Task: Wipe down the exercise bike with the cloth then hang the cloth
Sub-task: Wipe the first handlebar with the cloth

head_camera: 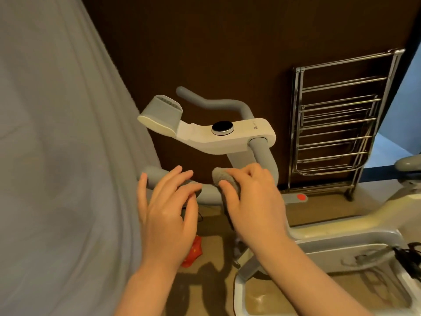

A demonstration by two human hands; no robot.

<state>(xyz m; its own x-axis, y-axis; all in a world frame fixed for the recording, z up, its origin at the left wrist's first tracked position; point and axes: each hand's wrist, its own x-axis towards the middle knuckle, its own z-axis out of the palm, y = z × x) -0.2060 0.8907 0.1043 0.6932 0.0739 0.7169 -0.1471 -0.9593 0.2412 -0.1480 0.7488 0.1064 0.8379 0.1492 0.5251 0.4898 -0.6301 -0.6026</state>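
With the right hand point(255, 201) clutching the bunched grey cloth point(224, 179) on the handlebar point(208, 192) at centre frame and the left hand point(167, 206) spread loosely beside it, the wad may skip patches.

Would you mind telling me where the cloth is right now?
In the head view, the cloth is bunched in the right hand, pressed on the near handlebar, just right of the open left hand.

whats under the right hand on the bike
A grey cloth, gripped by the right hand and pressed on the grey handlebar. The bar section beneath the cloth and palm is covered. The left hand hovers open over the handlebar's other end.
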